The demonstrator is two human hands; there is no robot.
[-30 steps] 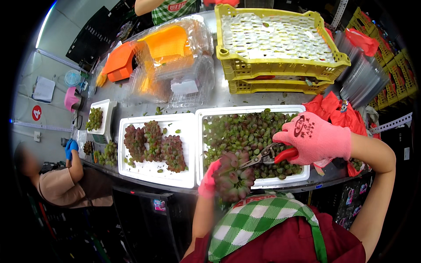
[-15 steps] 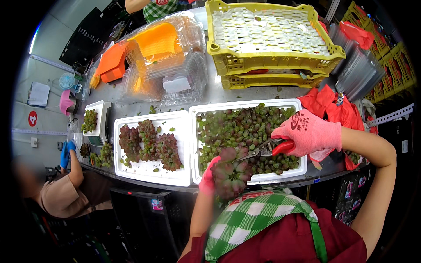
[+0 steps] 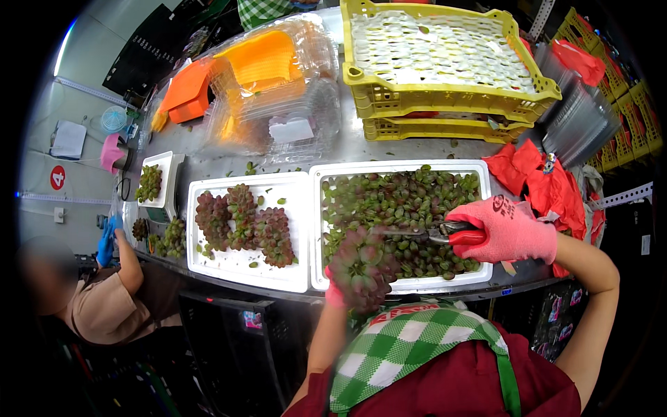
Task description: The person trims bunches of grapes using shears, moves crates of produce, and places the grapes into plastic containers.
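clearly, the right hand is wrapped around the red-handled snips, while the left hand holds a succulent cluster; its fingers are mostly hidden, so how firmly they grip i cannot tell. the cluster is held up by the near left corner of the white tray of loose leaves, in front of the checked apron. the blades point left at the cluster's upper edge, and blur hides whether they touch it. the likeliest trouble is a nick to a gloved fingertip, since the leaves may screen the left hand from view. a careless snip could also take a whole stem or bruise plump leaves, and squeezing too hard could snap some off, dropping them past the tray's rim onto the apron
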